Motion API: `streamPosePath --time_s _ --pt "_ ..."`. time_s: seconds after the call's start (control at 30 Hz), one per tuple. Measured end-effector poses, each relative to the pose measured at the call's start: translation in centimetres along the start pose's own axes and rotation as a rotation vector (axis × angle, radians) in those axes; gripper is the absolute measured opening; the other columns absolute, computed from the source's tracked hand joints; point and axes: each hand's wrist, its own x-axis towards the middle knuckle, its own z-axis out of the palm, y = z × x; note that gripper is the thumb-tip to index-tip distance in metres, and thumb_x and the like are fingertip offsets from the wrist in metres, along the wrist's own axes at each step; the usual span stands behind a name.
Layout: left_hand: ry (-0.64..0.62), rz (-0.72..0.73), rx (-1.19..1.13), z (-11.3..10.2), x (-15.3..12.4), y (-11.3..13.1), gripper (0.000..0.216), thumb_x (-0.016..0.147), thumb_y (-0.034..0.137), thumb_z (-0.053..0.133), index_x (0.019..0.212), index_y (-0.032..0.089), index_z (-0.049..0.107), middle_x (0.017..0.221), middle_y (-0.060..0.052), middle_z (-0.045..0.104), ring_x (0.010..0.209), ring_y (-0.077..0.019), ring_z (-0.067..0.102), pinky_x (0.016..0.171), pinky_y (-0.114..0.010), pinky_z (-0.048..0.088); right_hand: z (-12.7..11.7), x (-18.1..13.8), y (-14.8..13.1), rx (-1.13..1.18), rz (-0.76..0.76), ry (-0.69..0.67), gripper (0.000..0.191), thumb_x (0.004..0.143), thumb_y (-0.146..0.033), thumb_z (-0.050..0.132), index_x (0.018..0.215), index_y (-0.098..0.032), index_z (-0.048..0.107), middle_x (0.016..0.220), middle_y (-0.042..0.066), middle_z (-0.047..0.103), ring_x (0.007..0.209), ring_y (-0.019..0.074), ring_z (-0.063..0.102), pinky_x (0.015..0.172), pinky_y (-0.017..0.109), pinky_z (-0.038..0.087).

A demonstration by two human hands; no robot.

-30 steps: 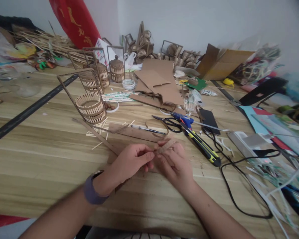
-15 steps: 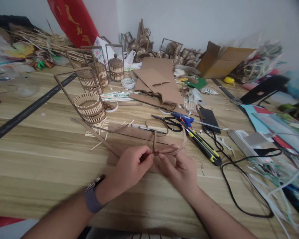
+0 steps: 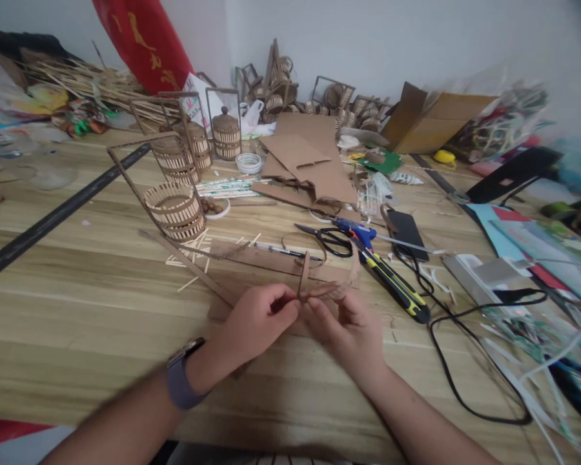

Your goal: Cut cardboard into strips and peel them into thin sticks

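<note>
- A person's left hand [image 3: 261, 323], thumb and forefinger pinched together and the other fingers curled, grips a thin brown cardboard strip [image 3: 303, 274] near the middle of the table [image 3: 101, 310].
- The right hand [image 3: 351, 329], nearly closed, pinches the same brown work just beside it; one length stands up between the hands and another curls above the right-hand fingers. Whether they form one piece cannot be told.
- A watch [image 3: 186, 378] with a purple band circles the left wrist.
- Just beyond the hands lie a flat cardboard piece [image 3: 256, 259] and a pen [image 3: 288, 252].
- To the right, a black-and-yellow utility knife [image 3: 394, 289] lies near black-handled scissors [image 3: 337, 242], a blue glue gun [image 3: 361, 234] and a phone [image 3: 407, 234].
- To the left, an open basket [image 3: 174, 208] stands upright beside scattered pale sticks [image 3: 190, 261].
- Farther back, cardboard sheets [image 3: 310, 145] lie near a tape roll [image 3: 248, 163].
</note>
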Motion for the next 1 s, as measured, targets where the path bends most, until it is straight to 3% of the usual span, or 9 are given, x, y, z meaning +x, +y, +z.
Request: streamPosePath --time_s 0.2,0.37,0.47,0.6,0.8,1.0 --pt "-0.017 -0.146 -0.212 0.2 0.3 -0.5 0.016 0.075 0.029 0.054 0.066 0.017 0.059 0.061 0.001 0.059 0.060 -0.0138 0.053 0.057 -0.024 0.038 0.0 0.1 -0.3 -0.148 -0.105 -0.009 0.008 0.090 -0.023 0.063 0.093 -0.026 0.070 0.086 0.002 0.076 0.081 0.0202 0.071 0.074 0.035 0.054" --pt "0.026 -0.190 -0.299 0.6 0.4 -1.1 0.015 0.071 0.031 0.054 0.064 0.018 0.057 0.055 0.003 0.054 0.054 -0.0124 0.047 0.052 -0.024 0.033 0.2 0.2 -0.7 -0.198 -0.294 -0.018 0.011 0.088 -0.016 0.064 0.093 -0.025 0.067 0.085 0.002 0.076 0.079 0.0188 0.072 0.075 0.034 0.055" --pt "0.038 -0.201 -0.336 0.7 0.3 -1.0 0.016 0.070 0.032 0.054 0.061 0.019 0.054 0.053 0.004 0.052 0.053 -0.0116 0.045 0.051 -0.023 0.032 0.2 0.2 -0.9 -0.202 -0.326 -0.021 0.011 0.088 -0.015 0.064 0.092 -0.025 0.066 0.084 0.001 0.076 0.078 0.0184 0.073 0.074 0.033 0.055" --pt "0.061 -0.195 -0.307 0.8 0.2 -0.6 0.015 0.069 0.030 0.052 0.059 0.019 0.051 0.053 0.004 0.049 0.053 -0.0108 0.042 0.050 -0.023 0.029 0.2 0.1 -0.9 -0.125 -0.213 -0.024 0.010 0.088 -0.017 0.065 0.090 -0.026 0.068 0.085 0.001 0.077 0.078 0.0182 0.073 0.072 0.031 0.056" --pt "0.066 -0.188 -0.243 0.6 0.1 -0.3 0.012 0.067 0.029 0.050 0.059 0.019 0.050 0.053 0.004 0.048 0.052 -0.0108 0.040 0.048 -0.022 0.027 0.3 0.2 -0.9 0.150 0.075 -0.040 0.004 0.086 -0.026 0.068 0.086 -0.024 0.072 0.082 0.003 0.077 0.075 0.0180 0.072 0.068 0.030 0.056" --pt "0.046 -0.162 -0.246 0.5 -0.1 -0.1 0.011 0.066 0.029 0.050 0.059 0.020 0.048 0.053 0.005 0.047 0.052 -0.0107 0.039 0.048 -0.022 0.028 0.5 0.6 -0.5 0.559 0.387 -0.066 0.019 0.077 -0.040 0.078 0.080 -0.023 0.069 0.080 0.002 0.076 0.073 0.0168 0.070 0.068 0.029 0.054"
